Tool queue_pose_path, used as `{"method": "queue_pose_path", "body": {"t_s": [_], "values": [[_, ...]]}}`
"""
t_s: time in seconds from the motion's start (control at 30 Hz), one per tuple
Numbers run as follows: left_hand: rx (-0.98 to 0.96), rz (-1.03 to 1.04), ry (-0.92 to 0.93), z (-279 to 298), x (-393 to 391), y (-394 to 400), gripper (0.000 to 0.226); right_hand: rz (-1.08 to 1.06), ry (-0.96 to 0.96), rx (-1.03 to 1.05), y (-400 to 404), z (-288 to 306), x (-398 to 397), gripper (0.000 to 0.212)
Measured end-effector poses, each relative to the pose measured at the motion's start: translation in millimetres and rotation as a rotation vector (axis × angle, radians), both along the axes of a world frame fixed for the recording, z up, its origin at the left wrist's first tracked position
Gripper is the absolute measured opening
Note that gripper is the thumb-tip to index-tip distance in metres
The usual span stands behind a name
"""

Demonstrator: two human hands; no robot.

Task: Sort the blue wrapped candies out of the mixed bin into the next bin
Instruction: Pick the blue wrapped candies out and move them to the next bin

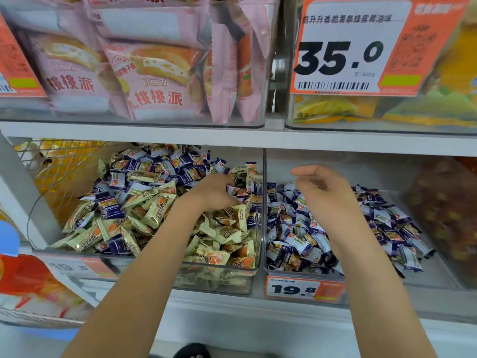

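Left hand point(215, 191): fingers curled round blue candies point(236, 190) in the mixed bin point(219, 280).
Right hand point(322, 188): loosely curled, holding nothing, above the next bin point(433, 277).

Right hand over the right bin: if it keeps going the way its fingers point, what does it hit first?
The right hand points left, fingers loosely curled and apparently empty. Straight on, it would likely meet the clear divider wall between the bins, then the left hand beyond. Depth is unclear.
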State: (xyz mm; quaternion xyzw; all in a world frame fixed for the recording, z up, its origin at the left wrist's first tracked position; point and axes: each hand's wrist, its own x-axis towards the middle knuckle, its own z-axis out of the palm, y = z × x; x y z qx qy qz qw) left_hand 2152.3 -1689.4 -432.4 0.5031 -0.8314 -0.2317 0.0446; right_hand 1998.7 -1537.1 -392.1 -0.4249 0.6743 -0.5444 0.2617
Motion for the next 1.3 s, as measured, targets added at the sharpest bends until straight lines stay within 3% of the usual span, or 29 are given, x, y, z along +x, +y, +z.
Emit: {"method": "queue_pose_path", "body": {"t_s": [0.23,0.3,0.4,0.57,0.67,0.77,0.87,1.1,1.2,1.3], "values": [[-0.055,0.032,0.119,-1.1,3.6,4.2,0.053,-0.003,-0.018,-0.021,-1.3,-1.1,-1.9,0.021],[-0.073,0.039,0.184,1.6,7.8,8.1,0.040,-0.003,-0.018,-0.028,0.4,-0.8,-2.3,0.021],[-0.157,0.065,0.372,18.2,15.3,21.0,0.018,-0.024,-0.027,-0.046,2.2,-0.3,-5.1,0.022],[-0.139,0.044,0.733,62.1,14.9,65.1,0.010,0.036,-0.089,-0.221,9.7,13.9,8.2,0.020],[-0.079,-0.084,0.758,69.2,6.3,93.1,0.015,0.194,-0.103,-0.319,18.0,19.9,26.0,0.010],[-0.113,-0.159,0.706,61.3,-4.1,109.1,0.033,0.281,0.098,-0.318,18.0,11.7,34.0,0.022],[-0.109,-0.129,0.709,56.9,-9.3,111.6,0.039,0.213,0.165,-0.330,15.2,5.6,29.9,0.019],[0.156,-0.205,0.776,59.7,-4.4,105.6,0.058,0.102,0.178,-0.324,14.9,2.0,20.5,0.018],[0.152,-0.143,0.691,63.4,17.7,86.3,0.044,0.007,0.165,-0.239,13.1,-1.4,5.5,0.016],[0.014,0.020,0.595,47.9,35.7,58.8,0.023,0.004,0.218,-0.069,15.7,-7.1,-9.6,0.019]]}}
